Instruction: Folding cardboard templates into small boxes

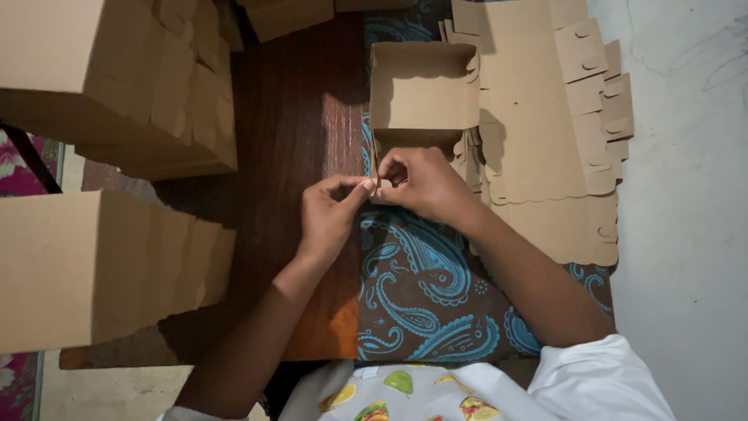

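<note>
Head view: half-folded cardboard box (pixel 425 93) stands open-topped just beyond both hands — left hand (pixel 327 214) and right hand (pixel 425 183) equally near, fingertips pinched, apparently on its near-wall flap.

A dark wooden counter (pixel 296 117) is carrying a brown cloth with blue paisley (pixel 421 288). Pale grey floor (pixel 686 195) is lying to the right; dim light is leaving shadows across the wood.

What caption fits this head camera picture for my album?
Left hand and right hand pinch a corner of an open cardboard box beside flat cutouts.
</note>
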